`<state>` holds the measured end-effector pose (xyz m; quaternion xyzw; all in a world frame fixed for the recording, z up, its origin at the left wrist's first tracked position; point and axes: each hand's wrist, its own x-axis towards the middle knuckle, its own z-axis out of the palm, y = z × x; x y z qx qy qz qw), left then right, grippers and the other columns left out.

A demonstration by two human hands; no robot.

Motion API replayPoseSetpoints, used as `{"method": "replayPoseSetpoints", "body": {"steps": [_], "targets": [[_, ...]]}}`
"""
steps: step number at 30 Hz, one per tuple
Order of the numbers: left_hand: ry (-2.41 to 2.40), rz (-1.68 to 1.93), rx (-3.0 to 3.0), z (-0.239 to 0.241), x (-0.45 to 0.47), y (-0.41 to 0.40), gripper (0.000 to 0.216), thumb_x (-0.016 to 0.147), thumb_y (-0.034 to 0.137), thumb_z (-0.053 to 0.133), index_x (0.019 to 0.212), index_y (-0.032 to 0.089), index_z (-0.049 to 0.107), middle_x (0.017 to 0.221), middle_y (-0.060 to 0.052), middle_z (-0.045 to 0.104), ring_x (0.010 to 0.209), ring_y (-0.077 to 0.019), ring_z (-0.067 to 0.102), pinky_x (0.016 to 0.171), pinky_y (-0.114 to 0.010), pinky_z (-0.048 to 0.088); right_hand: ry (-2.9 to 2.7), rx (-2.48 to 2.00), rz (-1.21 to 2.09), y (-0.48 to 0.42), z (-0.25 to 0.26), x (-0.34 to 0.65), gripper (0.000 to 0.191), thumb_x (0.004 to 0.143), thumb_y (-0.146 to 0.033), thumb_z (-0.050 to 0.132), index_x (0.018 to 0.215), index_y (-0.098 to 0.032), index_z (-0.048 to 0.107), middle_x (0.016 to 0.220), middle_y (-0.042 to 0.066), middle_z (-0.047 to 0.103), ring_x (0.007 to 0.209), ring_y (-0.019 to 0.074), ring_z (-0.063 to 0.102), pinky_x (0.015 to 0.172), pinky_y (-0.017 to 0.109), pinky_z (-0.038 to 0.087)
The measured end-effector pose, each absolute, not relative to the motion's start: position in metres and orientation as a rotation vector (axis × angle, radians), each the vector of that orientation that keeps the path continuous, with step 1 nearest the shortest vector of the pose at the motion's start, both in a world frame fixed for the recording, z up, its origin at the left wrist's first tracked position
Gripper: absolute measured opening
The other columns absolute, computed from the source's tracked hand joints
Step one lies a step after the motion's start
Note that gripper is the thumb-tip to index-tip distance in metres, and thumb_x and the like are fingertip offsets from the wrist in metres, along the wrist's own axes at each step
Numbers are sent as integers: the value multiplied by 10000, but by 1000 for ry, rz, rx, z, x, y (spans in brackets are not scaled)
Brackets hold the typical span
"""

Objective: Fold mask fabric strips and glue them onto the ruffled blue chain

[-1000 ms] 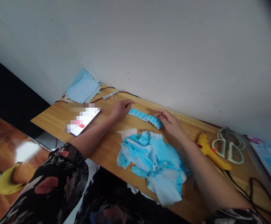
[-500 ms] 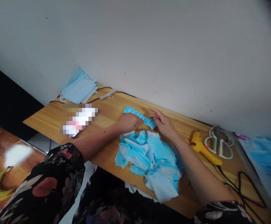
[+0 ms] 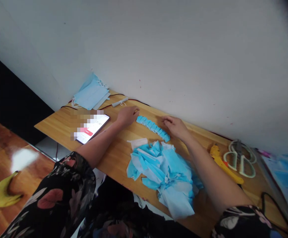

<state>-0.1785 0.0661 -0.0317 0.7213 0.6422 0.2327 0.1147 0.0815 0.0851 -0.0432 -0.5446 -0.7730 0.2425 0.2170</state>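
A row of small folded light-blue pieces, overlapping one another, lies on the wooden table. Beside the row's far left end is my left hand, its fingers curled in and nothing visible in them. My right hand hovers close to the right side of the row, fingers loosely bent and slightly apart, holding nothing I can see. Just in front of the row sits a heap of crumpled blue and white mask fabric, between my forearms.
A stack of blue face masks is at the back left, near a grey tied roll. A lit phone lies by my left forearm. To the right are a yellow glue gun and white-handled scissors. Bananas lie lower left.
My left hand has moved off the row to its far left end. My right hand has drawn slightly away to the right, leaving the row uncovered. The view has shifted slightly.
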Motion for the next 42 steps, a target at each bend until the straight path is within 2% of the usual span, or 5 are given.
{"method": "replayPoseSetpoints", "body": {"steps": [8, 12, 19, 24, 42], "targets": [[1818, 484, 2197, -36, -171, 65, 337, 893, 348, 429, 884, 163, 711, 945, -93, 728, 847, -214, 630, 721, -292, 398, -2541, -1499, 529, 96, -35, 45, 304, 860, -234, 477, 1065, -207, 701, 1122, 68, 720, 1012, 228, 650, 841, 308, 461], [1746, 576, 2089, -40, -175, 69, 255, 834, 319, 504, 841, 158, 702, 866, -62, 719, 774, -179, 605, 645, -266, 371, -2569, -1508, 537, 96, -35, 40, 202, 809, -201, 520, 896, -211, 702, 917, 30, 732, 838, 178, 644, 705, 256, 426], [1442, 878, 1813, -44, -177, 74, 217, 792, 332, 568, 747, 133, 642, 743, -15, 669, 678, -121, 567, 594, -215, 396, -2204, -1410, 947, 93, -38, 52, 152, 806, -302, 528, 827, -197, 636, 749, 5, 667, 659, 141, 576, 619, 255, 437], [1204, 927, 1457, -42, -169, 70, 163, 845, 293, 550, 790, 140, 564, 693, -4, 636, 587, -94, 595, 563, -199, 479, -1796, -1305, 1418, 88, -44, 58, 263, 800, -404, 580, 974, -216, 636, 805, -2, 689, 658, 132, 600, 649, 283, 508], [1029, 1005, 1349, -55, -162, 72, 121, 894, 249, 517, 831, 149, 495, 725, 20, 595, 635, -93, 639, 524, -184, 526, -1762, -1295, 1383, 61, -43, 91, 478, 818, -567, 611, 1130, -215, 694, 1010, 72, 743, 861, 198, 685, 801, 363, 564]]}}
